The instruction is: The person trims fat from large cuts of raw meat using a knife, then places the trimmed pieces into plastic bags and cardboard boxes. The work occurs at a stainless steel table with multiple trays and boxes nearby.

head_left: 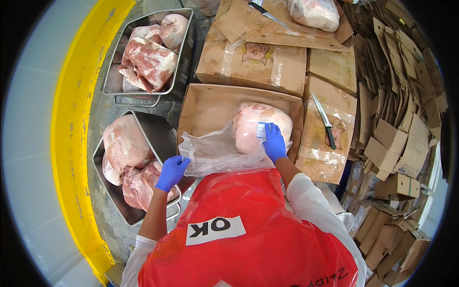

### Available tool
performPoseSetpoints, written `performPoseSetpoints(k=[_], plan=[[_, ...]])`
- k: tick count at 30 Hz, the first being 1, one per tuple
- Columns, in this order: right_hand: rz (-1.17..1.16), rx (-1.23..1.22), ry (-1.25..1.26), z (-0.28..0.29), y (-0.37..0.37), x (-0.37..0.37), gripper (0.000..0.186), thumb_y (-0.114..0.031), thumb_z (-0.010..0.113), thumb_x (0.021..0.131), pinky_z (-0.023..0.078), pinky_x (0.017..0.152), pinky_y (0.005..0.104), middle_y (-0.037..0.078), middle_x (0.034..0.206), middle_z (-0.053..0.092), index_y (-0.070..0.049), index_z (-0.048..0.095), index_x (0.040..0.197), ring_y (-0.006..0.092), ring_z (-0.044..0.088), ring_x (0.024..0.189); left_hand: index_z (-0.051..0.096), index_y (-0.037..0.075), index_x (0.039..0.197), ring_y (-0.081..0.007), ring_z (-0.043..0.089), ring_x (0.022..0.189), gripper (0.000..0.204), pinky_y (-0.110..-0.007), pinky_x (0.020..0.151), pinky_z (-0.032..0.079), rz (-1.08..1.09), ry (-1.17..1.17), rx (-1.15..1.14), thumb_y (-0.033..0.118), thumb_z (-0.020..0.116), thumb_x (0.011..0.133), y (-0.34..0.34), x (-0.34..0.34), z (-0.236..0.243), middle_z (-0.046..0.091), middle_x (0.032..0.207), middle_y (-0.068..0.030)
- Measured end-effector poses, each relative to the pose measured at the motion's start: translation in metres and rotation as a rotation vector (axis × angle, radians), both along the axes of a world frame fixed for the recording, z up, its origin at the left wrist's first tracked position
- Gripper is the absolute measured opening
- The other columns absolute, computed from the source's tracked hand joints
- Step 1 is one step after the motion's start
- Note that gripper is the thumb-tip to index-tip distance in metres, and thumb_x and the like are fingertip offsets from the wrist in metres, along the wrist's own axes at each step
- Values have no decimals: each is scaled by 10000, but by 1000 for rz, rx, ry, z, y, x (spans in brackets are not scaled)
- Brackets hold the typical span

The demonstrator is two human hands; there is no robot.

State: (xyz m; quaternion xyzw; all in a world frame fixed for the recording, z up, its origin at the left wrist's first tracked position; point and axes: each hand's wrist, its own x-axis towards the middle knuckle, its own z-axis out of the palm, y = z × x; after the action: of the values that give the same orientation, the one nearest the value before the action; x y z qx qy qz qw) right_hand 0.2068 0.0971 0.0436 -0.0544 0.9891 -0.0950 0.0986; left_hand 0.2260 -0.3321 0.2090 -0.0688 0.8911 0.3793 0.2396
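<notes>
A large pale piece of meat (pixel 246 141) lies at the right end of an open cardboard box (pixel 205 103) in front of me. A clear plastic bag (pixel 215 150) wraps it, and its loose end stretches left over the box's near edge. My left hand (pixel 172 173), in a blue glove, is closed on that loose end. My right hand (pixel 274 142), also blue-gloved, rests on the wrapped meat with its fingers stretched out, beside a small white and blue label (pixel 261 130).
On the left stand two metal tubs holding raw meat, the near tub (pixel 165 136) tilted and the far tub (pixel 107 79). One knife (pixel 325 120) lies on a carton at right, another knife (pixel 267 14) on far cardboard beside wrapped meat (pixel 315 13). Flattened cartons (pixel 401 95) pile up farther right.
</notes>
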Motion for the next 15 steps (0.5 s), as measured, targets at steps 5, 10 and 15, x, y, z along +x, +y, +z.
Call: performPoseSetpoints(k=[5,10,15], plan=[[1,-59,-111,-7,19,2,529,-20,520,872,528,894,463,220,1258,602,-6,496,1400,393,606,1124,653,-37,878,-333,591,674,310,-409,675,479,-69,35,-114,267,686,925,44,-47,27,619,767,-213],[-100,-506,-21,-33,26,25,341,-89,574,856,544,857,440,197,1089,685,-60,671,1181,372,674,961,696,25,996,-344,588,876,244,-411,806,492,-372,304,86,247,722,898,106,-88,13,581,932,-171],[-376,-771,-397,-18,11,39,265,-171,626,853,547,851,395,220,1019,722,-34,731,1054,340,707,941,589,63,1324,-405,543,1195,637,-465,1061,436,-887,520,236,369,792,803,197,-91,-38,580,1261,-218]])
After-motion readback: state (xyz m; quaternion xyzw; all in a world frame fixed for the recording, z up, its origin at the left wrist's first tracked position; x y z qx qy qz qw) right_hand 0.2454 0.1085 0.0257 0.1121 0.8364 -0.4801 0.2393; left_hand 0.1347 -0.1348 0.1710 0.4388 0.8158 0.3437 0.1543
